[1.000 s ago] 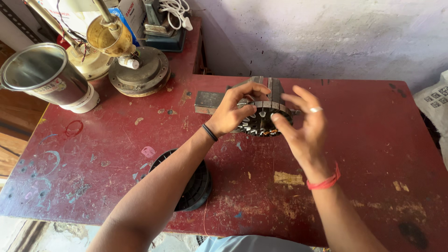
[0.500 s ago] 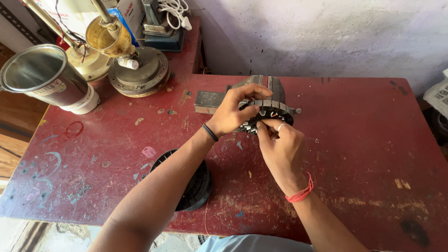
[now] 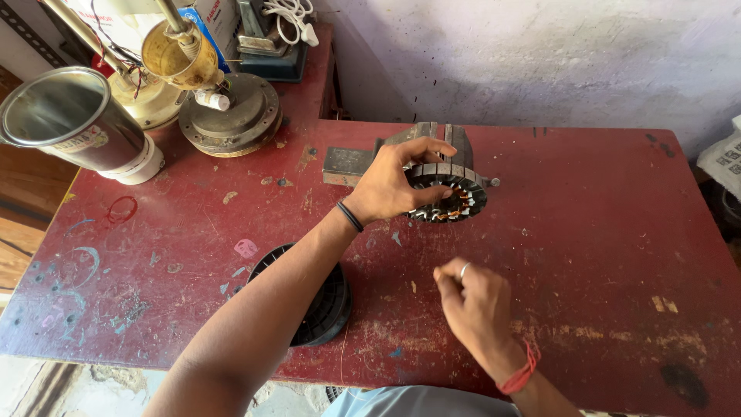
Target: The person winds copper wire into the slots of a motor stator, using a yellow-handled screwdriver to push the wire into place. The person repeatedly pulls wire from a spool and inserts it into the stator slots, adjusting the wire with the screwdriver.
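My left hand (image 3: 390, 185) grips the left rim of a round slotted motor stator (image 3: 455, 199) with copper windings inside. The stator rests at the middle of the red table, against a small grey metal vise (image 3: 349, 163). My right hand (image 3: 475, 305) is nearer to me, about a hand's length in front of the stator, with thumb and fingers pinched together. I cannot make out anything between those fingertips. A ring is on one finger and a red thread band circles the wrist.
A black round spool (image 3: 326, 309) lies under my left forearm near the table's front edge. A shiny metal can (image 3: 65, 123), a round motor housing (image 3: 231, 120) and a brass-coloured part stand at the back left. The worn red table (image 3: 610, 232) meets a pale wall behind.
My right hand has left the stator and drawn back toward me, fingers pinched. My left hand stays on the stator's rim.
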